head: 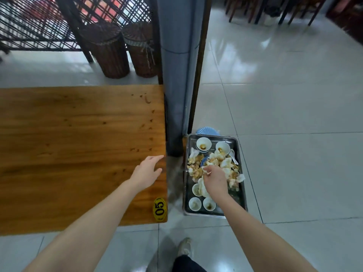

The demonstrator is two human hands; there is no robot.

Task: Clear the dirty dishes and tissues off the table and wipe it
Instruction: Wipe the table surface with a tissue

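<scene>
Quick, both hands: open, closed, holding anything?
Left hand: open, fingers straight, at the table edge.
Right hand: fingers curled, apparently pinching a tissue scrap over the tray.

Pale floor tiles [284,95] are reflecting light, a grey column [174,75] is rising at twelve o'clock, two woven stools [110,55] are standing at eleven, and chair legs [284,10] are showing at one.

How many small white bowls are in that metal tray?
5 small white bowls: two at the metal tray's far end, one by its left wall, two at its near end. More may hide under crumpled tissues.
</scene>
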